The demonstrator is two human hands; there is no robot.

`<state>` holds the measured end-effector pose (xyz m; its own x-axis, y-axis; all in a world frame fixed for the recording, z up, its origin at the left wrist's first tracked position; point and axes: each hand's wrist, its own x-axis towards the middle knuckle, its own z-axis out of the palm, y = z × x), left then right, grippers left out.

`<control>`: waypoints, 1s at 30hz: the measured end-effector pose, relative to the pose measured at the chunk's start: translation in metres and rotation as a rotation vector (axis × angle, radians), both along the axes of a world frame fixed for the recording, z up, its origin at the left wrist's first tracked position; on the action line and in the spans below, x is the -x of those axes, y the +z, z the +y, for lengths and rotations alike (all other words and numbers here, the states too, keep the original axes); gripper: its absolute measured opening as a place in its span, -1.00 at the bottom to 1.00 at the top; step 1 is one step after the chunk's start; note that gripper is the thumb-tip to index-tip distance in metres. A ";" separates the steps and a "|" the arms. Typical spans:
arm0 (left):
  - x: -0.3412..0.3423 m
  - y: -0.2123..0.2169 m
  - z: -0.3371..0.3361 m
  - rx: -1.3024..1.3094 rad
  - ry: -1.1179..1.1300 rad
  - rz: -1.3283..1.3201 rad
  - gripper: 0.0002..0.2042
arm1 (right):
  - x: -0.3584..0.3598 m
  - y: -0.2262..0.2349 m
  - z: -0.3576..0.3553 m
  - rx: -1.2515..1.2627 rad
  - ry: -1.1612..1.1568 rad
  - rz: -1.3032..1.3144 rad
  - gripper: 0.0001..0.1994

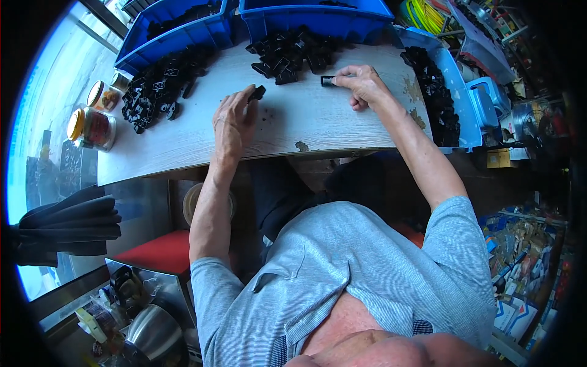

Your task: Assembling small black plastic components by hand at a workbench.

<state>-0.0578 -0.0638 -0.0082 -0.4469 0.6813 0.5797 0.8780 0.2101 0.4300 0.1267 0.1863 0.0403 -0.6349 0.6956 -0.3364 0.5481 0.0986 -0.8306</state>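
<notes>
Between the fingertips of my left hand (233, 113) is a small black plastic part (257, 93), held just over the table's middle. My right hand (364, 85) pinches another black part with a rectangular frame shape (327, 81), close to the tabletop. A heap of similar black pieces (287, 54) lies just beyond both hands. To the left, a second pile of black parts (150, 92) spreads over the table (202, 131). Small dark crumbs lie on the surface beside my left hand.
Two blue bins (177, 44) (315, 21) with black parts stand at the back. A light-blue tray (468, 122) of black pieces sits along the right edge. Jars with yellowish lids (92, 128) stand at the left. A red surface (153, 252) is below the table's left side.
</notes>
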 end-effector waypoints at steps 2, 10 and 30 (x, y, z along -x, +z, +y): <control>-0.012 -0.003 0.007 -0.104 -0.061 -0.083 -0.67 | -0.003 0.003 -0.007 0.000 0.003 0.013 -0.66; -0.045 0.002 0.060 -0.192 -0.245 -0.039 -0.69 | 0.001 0.005 -0.018 -0.078 0.106 -0.052 -0.62; -0.054 0.001 0.099 0.168 -0.325 0.120 -0.64 | -0.007 -0.011 -0.013 -0.031 0.142 0.073 -0.64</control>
<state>-0.0034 0.0352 -0.0071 -0.1275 0.8665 0.4826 0.9525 -0.0288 0.3032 0.1342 0.1730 0.0295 -0.7494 0.6065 -0.2655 0.4648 0.1964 -0.8633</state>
